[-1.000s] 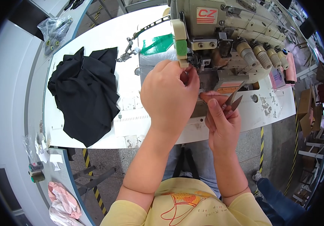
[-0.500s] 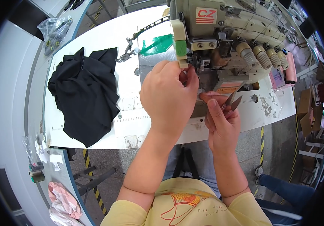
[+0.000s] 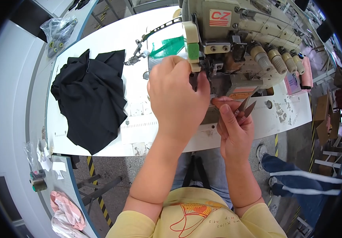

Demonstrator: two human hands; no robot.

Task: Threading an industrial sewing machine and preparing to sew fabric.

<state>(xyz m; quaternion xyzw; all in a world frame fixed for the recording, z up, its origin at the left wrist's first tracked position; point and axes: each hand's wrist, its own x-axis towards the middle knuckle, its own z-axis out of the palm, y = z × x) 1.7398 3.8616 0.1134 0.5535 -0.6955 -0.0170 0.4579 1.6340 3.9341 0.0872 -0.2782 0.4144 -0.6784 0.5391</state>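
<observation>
My left hand (image 3: 177,93) is raised at the needle area of a beige sewing machine (image 3: 214,33), back of the hand toward me. Its thumb is slightly blurred beside the presser foot area, and the other fingertips are hidden. My right hand (image 3: 234,129) is closed around a pair of thread snips (image 3: 250,107), whose two bare blades point up and to the right. The right index finger reaches to the front of the machine, just below the needle area. Whether its tip touches a thread, I cannot make out.
Black fabric (image 3: 89,99) lies bunched on the left of the white table (image 3: 139,137). Tension knobs (image 3: 260,55) and a pink thread cone (image 3: 307,73) are at the right. A metal guide arm (image 3: 139,49) sticks out left. Another person's legs (image 3: 302,174) are at the right.
My left hand has shifted slightly, its thumb moving apart from the fingers. My right hand and the snips stay put. At the right, more of the other person's legs has come into view.
</observation>
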